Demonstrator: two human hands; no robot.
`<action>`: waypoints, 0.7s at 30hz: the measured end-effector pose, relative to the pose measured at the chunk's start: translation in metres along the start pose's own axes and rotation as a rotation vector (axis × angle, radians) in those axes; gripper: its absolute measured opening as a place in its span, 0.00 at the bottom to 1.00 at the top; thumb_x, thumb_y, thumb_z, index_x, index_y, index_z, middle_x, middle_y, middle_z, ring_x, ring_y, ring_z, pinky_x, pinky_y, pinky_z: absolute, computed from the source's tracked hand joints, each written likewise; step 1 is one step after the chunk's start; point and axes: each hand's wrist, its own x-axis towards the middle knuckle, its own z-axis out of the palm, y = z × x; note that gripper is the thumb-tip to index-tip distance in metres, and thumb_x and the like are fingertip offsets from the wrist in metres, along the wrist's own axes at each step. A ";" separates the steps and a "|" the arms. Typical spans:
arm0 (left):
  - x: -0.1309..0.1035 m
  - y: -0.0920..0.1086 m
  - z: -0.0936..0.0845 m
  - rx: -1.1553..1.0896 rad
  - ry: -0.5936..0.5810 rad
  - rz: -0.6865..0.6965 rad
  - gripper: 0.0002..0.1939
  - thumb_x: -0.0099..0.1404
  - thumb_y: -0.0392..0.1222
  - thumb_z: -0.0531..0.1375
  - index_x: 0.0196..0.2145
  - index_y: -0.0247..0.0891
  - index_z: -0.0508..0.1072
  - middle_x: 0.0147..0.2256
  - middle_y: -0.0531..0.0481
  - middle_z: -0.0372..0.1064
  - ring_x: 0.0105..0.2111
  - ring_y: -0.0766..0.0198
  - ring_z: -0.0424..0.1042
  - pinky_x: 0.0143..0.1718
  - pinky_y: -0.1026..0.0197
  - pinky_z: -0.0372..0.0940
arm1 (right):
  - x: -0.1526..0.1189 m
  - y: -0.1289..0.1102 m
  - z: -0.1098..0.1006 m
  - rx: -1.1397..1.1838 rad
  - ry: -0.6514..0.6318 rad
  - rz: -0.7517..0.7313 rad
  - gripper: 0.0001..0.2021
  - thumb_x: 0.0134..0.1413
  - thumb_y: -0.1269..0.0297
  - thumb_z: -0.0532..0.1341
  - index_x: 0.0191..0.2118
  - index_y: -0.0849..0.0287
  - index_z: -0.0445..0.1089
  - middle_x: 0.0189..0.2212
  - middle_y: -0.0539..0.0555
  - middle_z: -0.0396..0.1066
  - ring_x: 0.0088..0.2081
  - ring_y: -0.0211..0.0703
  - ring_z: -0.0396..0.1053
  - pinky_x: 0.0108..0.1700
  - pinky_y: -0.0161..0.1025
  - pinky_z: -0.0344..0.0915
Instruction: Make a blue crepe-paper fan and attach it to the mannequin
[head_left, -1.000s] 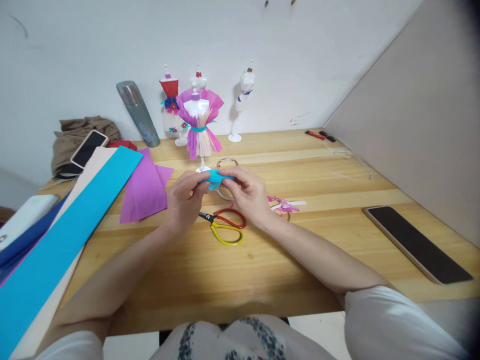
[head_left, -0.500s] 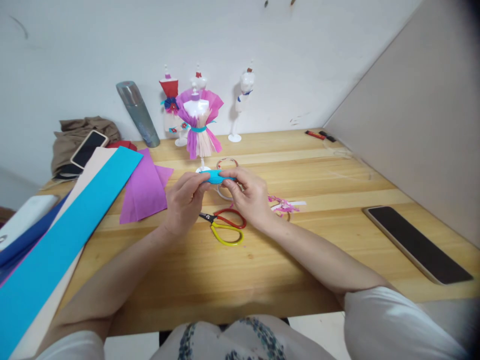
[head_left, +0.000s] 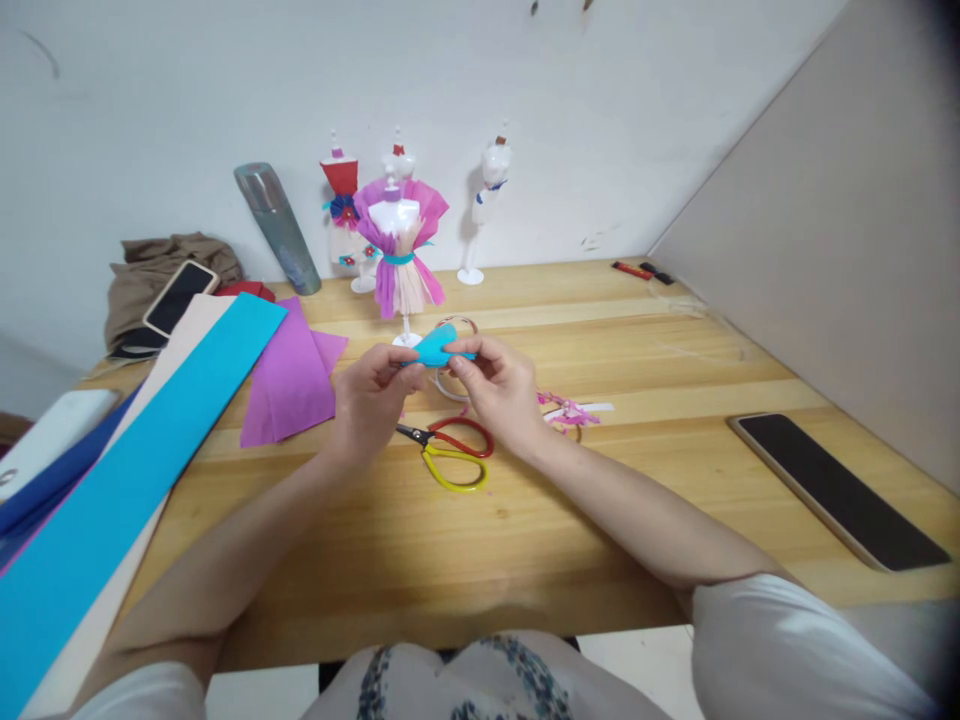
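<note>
Between my two hands is a small folded piece of blue crepe paper, held above the table. My left hand pinches its left end, and my right hand pinches the right end. The upper edge of the paper bulges into a rounded flap. Below my hands lie scissors with one red and one yellow handle, blades partly behind my left hand. Just beyond, a small white mannequin wears a purple and pale pink paper dress with a blue band. Rolls of tape are partly hidden behind my right hand.
Long blue paper and purple sheets lie at the left, near a phone on brown cloth. A spray can and more dressed mannequins stand by the wall. Pink scraps and a large phone are at right.
The blue paper's upper edge has risen into a rounded flap; before, it was a flatter strip between my fingers. My hands have barely shifted.
</note>
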 end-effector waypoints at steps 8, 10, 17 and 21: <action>0.002 0.010 0.001 -0.164 0.035 -0.077 0.11 0.50 0.43 0.73 0.28 0.36 0.78 0.22 0.52 0.77 0.22 0.63 0.77 0.26 0.64 0.73 | 0.000 0.003 0.002 0.102 0.052 0.042 0.05 0.54 0.63 0.65 0.36 0.56 0.76 0.35 0.53 0.78 0.36 0.42 0.74 0.41 0.43 0.71; 0.001 0.011 0.001 -0.162 0.035 -0.069 0.11 0.50 0.43 0.74 0.28 0.37 0.79 0.22 0.52 0.77 0.22 0.63 0.77 0.25 0.64 0.73 | 0.000 0.002 0.001 0.095 0.062 0.020 0.04 0.54 0.63 0.65 0.35 0.56 0.76 0.34 0.53 0.77 0.36 0.42 0.73 0.40 0.43 0.71; -0.002 0.014 0.001 -0.146 0.028 -0.072 0.10 0.51 0.42 0.73 0.28 0.36 0.78 0.22 0.52 0.77 0.22 0.63 0.77 0.25 0.63 0.73 | -0.001 -0.002 0.001 0.101 0.074 0.040 0.04 0.52 0.64 0.65 0.34 0.56 0.76 0.33 0.52 0.77 0.33 0.40 0.72 0.38 0.41 0.69; -0.003 0.015 0.001 -0.152 0.023 -0.077 0.10 0.51 0.42 0.73 0.28 0.36 0.78 0.21 0.52 0.77 0.21 0.64 0.77 0.24 0.64 0.72 | -0.001 -0.005 0.002 0.104 0.084 0.030 0.03 0.52 0.65 0.65 0.33 0.56 0.76 0.32 0.51 0.77 0.32 0.39 0.71 0.37 0.41 0.69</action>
